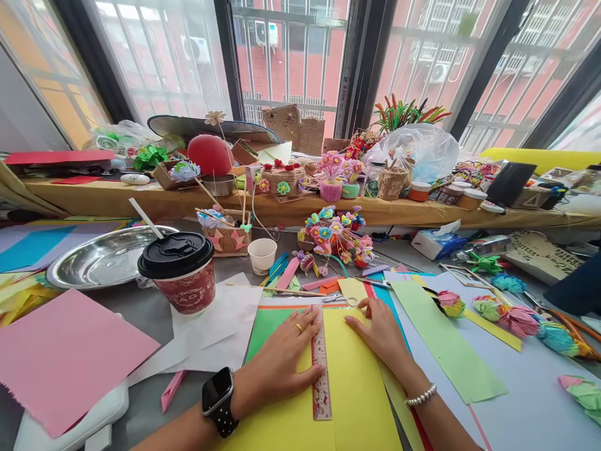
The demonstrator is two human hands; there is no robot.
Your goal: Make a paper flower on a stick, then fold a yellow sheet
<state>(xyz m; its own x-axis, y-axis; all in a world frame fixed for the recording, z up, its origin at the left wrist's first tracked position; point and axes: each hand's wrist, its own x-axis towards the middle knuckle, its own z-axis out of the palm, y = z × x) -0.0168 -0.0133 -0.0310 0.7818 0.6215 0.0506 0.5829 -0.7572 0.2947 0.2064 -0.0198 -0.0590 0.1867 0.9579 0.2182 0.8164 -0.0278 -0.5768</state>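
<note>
My left hand point(287, 354) lies spread on a ruler point(322, 398) with a pink printed pattern, pressing it lengthwise against yellow paper point(357, 382). Its fingertips are near the ruler's far end and its thumb rests on the middle. At the paper's far right edge is my right hand point(380, 329), fingers bent and thumb apart from the index finger; nothing shows between them. Green paper point(267, 329) sticks out from under the yellow sheet on the left. Just beyond the paper lie scissors point(340, 299), near my right fingertips.
A lidded paper cup point(181, 282) with a straw stands at left, near a metal tray point(101, 260) and pink paper point(70, 363). Light green paper point(446, 338) and crepe-paper flowers point(521, 321) lie at right. Crafts point(331, 178) crowd the ledge point(84, 203) behind.
</note>
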